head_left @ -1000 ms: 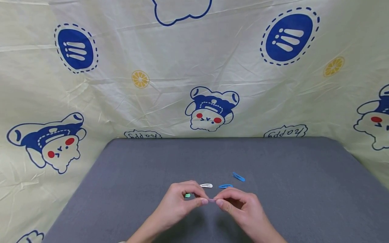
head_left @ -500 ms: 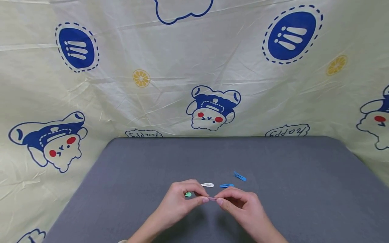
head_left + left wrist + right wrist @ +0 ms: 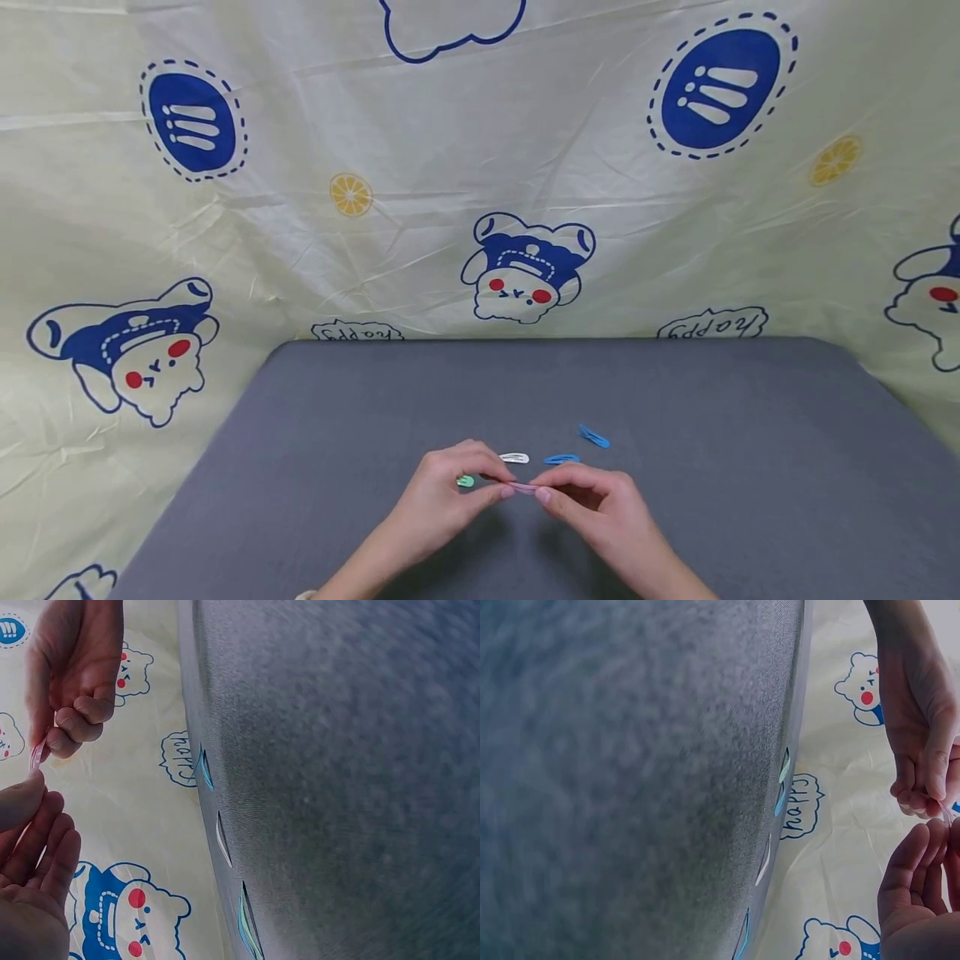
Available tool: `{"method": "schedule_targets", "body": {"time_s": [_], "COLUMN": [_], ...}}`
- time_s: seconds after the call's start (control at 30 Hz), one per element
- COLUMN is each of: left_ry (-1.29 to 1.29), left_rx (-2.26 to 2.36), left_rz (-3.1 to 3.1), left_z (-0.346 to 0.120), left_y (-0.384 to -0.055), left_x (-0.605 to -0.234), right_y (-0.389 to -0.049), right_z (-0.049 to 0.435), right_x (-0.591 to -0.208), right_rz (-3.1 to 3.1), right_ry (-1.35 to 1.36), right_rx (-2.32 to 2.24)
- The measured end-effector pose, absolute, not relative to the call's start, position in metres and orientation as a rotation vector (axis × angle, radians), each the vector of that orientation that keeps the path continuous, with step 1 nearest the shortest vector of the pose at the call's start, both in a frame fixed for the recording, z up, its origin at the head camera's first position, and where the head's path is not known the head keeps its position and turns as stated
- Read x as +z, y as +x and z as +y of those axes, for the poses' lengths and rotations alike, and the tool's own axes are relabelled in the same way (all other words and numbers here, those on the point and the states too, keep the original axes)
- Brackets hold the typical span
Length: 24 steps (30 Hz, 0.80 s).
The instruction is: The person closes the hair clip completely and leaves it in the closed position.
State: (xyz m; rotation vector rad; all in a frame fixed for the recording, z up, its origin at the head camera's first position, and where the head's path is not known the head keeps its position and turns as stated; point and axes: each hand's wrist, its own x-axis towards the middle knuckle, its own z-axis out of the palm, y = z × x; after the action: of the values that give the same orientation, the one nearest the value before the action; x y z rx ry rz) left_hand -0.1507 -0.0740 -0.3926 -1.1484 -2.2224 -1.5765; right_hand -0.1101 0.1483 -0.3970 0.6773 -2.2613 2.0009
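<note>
A pink snap hair clip is held up over the grey table, stretched between both hands. My left hand pinches its left end between thumb and index finger. At the other end, my right hand pinches it in the same way. The fingertips hide both ends of the clip; a slim pink strip of it shows in the left wrist view. Beyond the hands lie a white hair clip and a blue hair clip. A green hair clip shows partly through the left hand's curve.
Another blue hair clip lies farther back, to the right. The grey table reaches back to a cream cloth printed with cartoon bears, which hangs behind and at both sides.
Slightly more of the pink hair clip shows between the fingertips, and its left end sits a little higher. Both hands keep their pinch almost in place; the other clips lie still.
</note>
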Motion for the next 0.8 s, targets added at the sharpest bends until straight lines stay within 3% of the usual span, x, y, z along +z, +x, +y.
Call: {"method": "schedule_targets", "body": {"time_s": [0.8], "left_ry": [-1.187], "left_rx": [-1.338], "left_rz": [-2.182], "left_z": [-0.078], "left_y": [-0.161], "left_x": [-0.399], "right_y": [-0.13], "right_z": [0.149], "right_x": [-0.397], "right_rz": [-2.405], "right_ry": [0.583], "right_rx": [1.985]}}
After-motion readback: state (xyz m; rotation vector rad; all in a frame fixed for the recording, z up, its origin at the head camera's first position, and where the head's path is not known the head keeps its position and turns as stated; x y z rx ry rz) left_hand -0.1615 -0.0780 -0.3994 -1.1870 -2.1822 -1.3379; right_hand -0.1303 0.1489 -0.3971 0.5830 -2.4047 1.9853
